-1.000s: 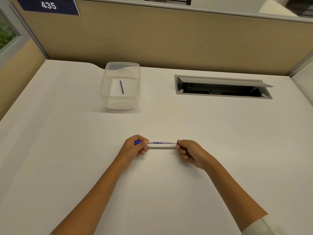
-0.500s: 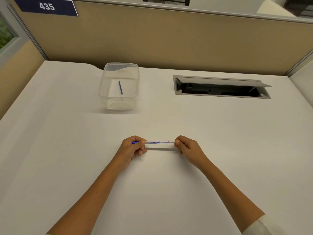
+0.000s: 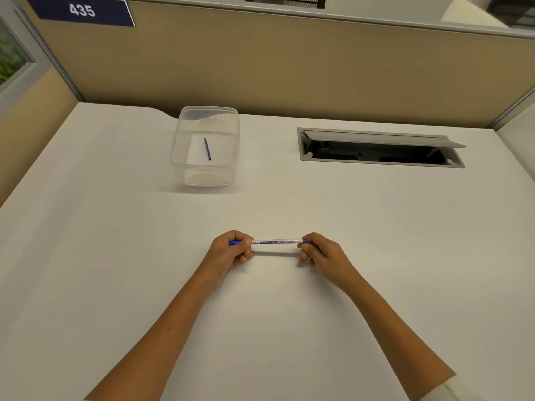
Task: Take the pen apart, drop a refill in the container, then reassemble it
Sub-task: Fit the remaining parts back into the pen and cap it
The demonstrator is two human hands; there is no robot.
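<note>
Currently we hold: pen horiz. over desk ctr, L hand pinching 9 o'clock end, R hand pinching 3 o'clock end. Refill lies in container, 11 o'clock.

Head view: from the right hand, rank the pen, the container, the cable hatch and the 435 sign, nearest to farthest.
1. Pen: held at its end by the right hand, the left hand on the other end.
2. Cable hatch: beyond it, to the right.
3. Container: far left on the desk, refill inside. Close to the hatch in distance, so that order is uncertain.
4. 435 sign: on the partition, top left.
</note>
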